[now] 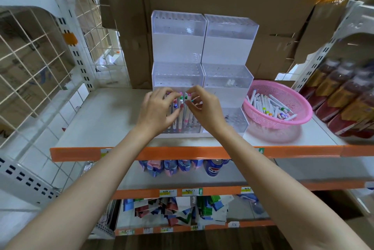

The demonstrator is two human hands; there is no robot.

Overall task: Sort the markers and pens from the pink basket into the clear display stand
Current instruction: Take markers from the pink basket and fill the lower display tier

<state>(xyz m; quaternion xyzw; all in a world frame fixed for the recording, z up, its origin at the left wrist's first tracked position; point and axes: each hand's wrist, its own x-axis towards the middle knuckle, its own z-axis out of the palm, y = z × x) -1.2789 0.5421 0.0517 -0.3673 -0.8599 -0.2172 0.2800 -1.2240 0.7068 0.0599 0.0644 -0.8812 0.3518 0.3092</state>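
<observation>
Pink basket (293, 123) holds loose markers (271, 106); display stand (178, 47) holds upright ones.

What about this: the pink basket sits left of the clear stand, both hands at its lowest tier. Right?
Not left. The head view shows the pink basket right of the clear stand; the left hand and right hand are at its lowest tier.

Right hand (204, 108) pinches a marker (189, 115) — left hand (157, 112) alongside.
</observation>
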